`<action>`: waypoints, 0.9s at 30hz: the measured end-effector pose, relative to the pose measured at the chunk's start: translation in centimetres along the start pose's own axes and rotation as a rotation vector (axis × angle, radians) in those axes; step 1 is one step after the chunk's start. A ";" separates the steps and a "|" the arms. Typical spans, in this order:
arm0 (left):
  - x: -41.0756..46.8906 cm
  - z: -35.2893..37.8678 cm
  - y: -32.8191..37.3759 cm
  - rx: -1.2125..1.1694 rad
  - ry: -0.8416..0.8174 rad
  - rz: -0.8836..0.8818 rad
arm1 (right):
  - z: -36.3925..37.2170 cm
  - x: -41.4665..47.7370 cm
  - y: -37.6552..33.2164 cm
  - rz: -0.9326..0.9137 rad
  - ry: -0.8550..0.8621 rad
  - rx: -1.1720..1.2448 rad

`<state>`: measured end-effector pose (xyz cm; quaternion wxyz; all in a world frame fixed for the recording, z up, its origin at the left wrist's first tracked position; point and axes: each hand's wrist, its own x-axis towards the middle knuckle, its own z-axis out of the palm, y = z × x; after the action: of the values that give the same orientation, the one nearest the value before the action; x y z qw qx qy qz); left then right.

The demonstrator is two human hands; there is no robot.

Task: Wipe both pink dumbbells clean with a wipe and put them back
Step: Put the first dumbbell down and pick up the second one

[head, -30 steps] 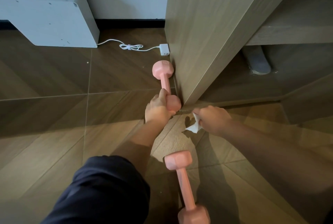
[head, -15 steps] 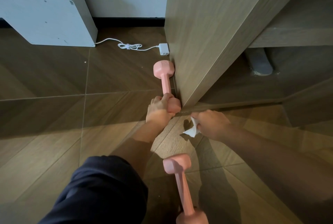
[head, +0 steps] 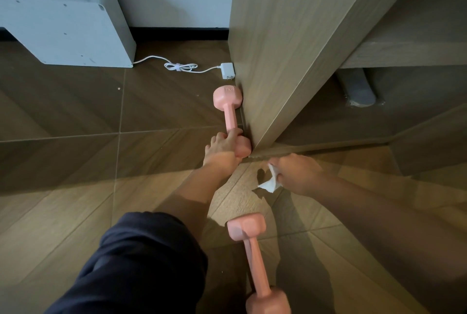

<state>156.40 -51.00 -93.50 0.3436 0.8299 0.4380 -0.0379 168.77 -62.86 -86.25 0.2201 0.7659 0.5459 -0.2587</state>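
left hand (head: 222,148) slid forward, fingers now curled over bar of far dumbbell (head: 227,98) by cabinet (head: 278,48); right hand (head: 297,174) pinches wipe (head: 270,182). likely lifting it for wiping.

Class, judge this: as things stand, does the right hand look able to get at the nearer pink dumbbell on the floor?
Probably yes. The right hand, holding the wipe, is just beyond the nearer dumbbell, with only bare floor between them.
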 end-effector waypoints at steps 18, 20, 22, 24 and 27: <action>-16.7 7.6 -1.1 -0.502 -0.472 -0.501 | 6.4 -7.1 -1.8 0.069 -0.096 0.344; -16.9 9.3 0.1 -0.705 -0.483 -0.604 | 7.3 -7.5 -2.2 0.080 -0.101 0.378; -16.9 10.6 0.8 -0.947 -0.430 -0.683 | 8.2 -7.8 -2.8 0.070 -0.088 0.402; -17.0 11.2 1.1 -1.167 -0.382 -0.703 | 8.9 -8.2 -3.3 0.057 -0.062 0.413; -17.5 10.9 1.1 -1.246 -0.377 -0.614 | 9.4 -9.2 -3.4 0.089 -0.027 0.436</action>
<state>149.11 -70.24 -94.85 0.7970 0.2982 0.5249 -0.0184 161.58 -74.28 -87.81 0.0676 0.8153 0.4396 -0.3707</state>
